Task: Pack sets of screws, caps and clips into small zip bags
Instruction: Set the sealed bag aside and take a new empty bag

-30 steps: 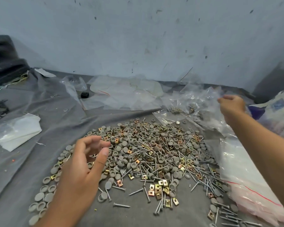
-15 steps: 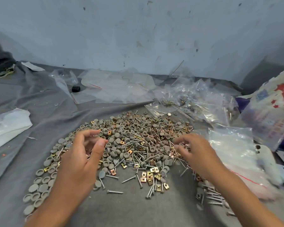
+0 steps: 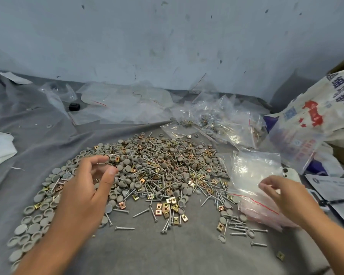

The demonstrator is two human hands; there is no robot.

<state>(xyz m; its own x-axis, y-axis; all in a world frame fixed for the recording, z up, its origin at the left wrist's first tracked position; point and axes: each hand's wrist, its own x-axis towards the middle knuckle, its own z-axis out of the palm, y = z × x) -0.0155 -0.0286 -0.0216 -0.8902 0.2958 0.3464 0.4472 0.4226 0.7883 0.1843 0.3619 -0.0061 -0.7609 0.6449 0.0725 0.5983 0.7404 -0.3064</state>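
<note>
zip bags (image 3: 254, 187), empty stack, r. of mixed pile (image 3: 157, 171) of screws/caps/clips on grey cloth (image 3: 167, 253).
left hand (image 3: 83, 195) over pile, fingers loosely curled, maybe pinching sth; right hand (image 3: 286, 197) relaxed over bags.

Two hands (image 3: 81, 187); one heap of screws, caps, clips (image 3: 157, 169), uncountable.

round grey plastic caps (image 3: 127, 167), silver metal screws (image 3: 141, 212), brass-gold square clips (image 3: 164, 209), clear red-striped zip bags (image 3: 255, 187), grey cloth surface (image 3: 157, 253).
</note>
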